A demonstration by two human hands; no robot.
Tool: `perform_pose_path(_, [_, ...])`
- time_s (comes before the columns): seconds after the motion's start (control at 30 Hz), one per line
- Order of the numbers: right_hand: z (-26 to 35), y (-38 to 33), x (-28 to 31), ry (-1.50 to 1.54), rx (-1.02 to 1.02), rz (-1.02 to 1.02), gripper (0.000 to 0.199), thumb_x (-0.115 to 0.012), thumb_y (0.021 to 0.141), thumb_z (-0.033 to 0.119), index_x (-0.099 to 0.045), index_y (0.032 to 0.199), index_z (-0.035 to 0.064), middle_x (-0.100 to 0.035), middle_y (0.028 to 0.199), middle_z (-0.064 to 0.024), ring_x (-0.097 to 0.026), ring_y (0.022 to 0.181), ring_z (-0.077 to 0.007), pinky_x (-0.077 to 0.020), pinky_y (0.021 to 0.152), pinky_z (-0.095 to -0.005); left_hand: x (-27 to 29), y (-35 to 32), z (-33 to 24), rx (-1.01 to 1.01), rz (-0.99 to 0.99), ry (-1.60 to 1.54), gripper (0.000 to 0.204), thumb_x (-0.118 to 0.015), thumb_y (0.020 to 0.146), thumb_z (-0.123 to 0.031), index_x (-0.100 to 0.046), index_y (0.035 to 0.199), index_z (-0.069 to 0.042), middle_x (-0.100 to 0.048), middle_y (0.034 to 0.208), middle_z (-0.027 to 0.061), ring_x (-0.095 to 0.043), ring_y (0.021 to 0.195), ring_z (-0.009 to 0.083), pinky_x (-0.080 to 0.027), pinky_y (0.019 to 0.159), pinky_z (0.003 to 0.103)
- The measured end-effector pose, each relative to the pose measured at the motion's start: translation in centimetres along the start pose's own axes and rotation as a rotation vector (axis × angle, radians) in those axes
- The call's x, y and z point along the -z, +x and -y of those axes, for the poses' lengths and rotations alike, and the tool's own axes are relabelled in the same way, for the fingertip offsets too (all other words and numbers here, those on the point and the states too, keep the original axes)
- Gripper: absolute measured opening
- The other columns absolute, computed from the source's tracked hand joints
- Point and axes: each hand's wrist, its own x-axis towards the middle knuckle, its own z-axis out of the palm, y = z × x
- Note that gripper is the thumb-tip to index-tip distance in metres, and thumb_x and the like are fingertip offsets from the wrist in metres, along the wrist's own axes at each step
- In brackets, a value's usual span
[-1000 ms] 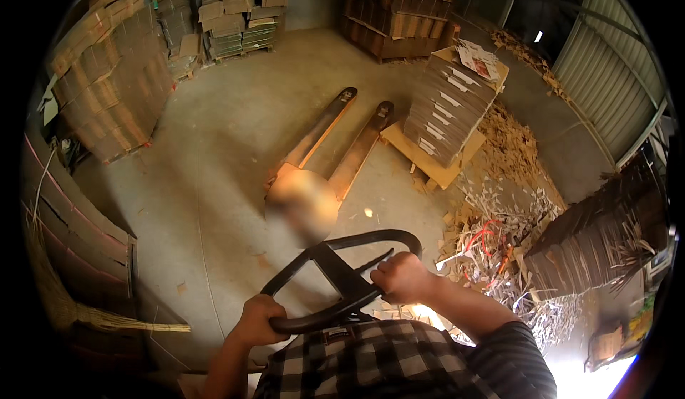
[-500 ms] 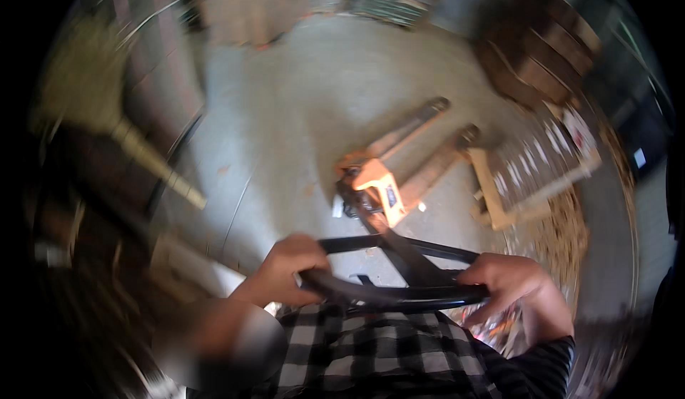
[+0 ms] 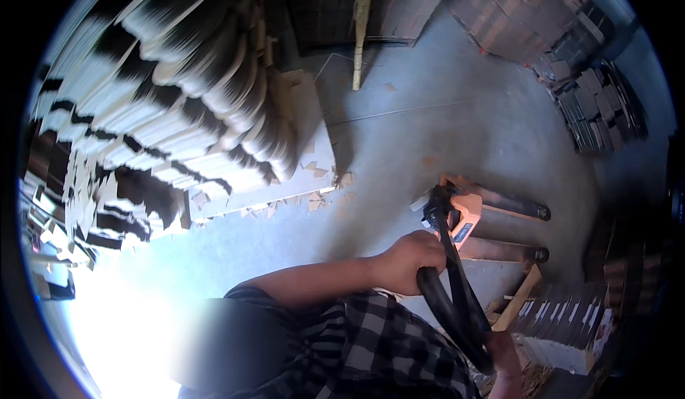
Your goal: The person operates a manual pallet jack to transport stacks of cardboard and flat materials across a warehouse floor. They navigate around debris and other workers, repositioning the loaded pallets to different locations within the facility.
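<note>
A pallet jack point(image 3: 467, 212) with an orange body and two long, worn forks stands on the concrete floor, right of the middle. Its black loop handle point(image 3: 446, 310) is tilted back against the front of my checked shirt. My left hand point(image 3: 410, 262) reaches across and is closed round the handle's far end. At the near end, low in the view, my right hand point(image 3: 504, 353) grips the loop, its fingers partly hidden. The forks lie bare, pointing right.
Tall stacks of flat cardboard point(image 3: 193, 106) rise at the left on a pale sheet point(image 3: 310, 128), with scraps around. A wooden pallet point(image 3: 519, 299) with dark sheets sits beside the near fork. Brown box stacks point(image 3: 514, 14) and bundled cardboard point(image 3: 598, 106) stand at the back right.
My view has swung left, bringing the cardboard stacks and a bright patch in. The pallet jack has shifted right in view, its forks now pointing right. Both hands stay on the tilted handle.
</note>
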Motion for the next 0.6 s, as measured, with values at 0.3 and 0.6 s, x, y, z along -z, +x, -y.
perform_pose_path(0.3, [1.9, -12.0, -12.8, 0.204, -0.395, 0.393, 0.039, -0.049, 0.089, 0.034, -0.067, 0.095, -0.0008, -0.068, 0.081, -0.0108, -0.064, 0.073, -0.0181, -0.0499, 0.068, -0.0312, -2.3, -18.7, -9.4, -0.014, -0.023, 0.050, 0.021, -0.067, 0.057, -0.007, -0.048, 0.065, -0.009, -0.050, 0.068, 0.0057, -0.050, 0.071, 0.0305, -0.039, 0.066, 0.039])
perform_pose_path(0.6, [6.1, -26.0, -19.3, 0.170, 0.096, 0.462, 0.030, -0.059, 0.084, 0.032, -0.057, 0.101, 0.0072, -0.056, 0.078, -0.0049, -0.052, 0.073, -0.0171, -0.0427, 0.067, -0.0284, -0.2, -31.0, -26.7, 0.083, -0.559, 0.376, 0.045, -0.069, 0.065, -0.002, -0.054, 0.108, -0.007, -0.053, 0.115, 0.0135, -0.050, 0.110, 0.0360, -0.040, 0.095, 0.042])
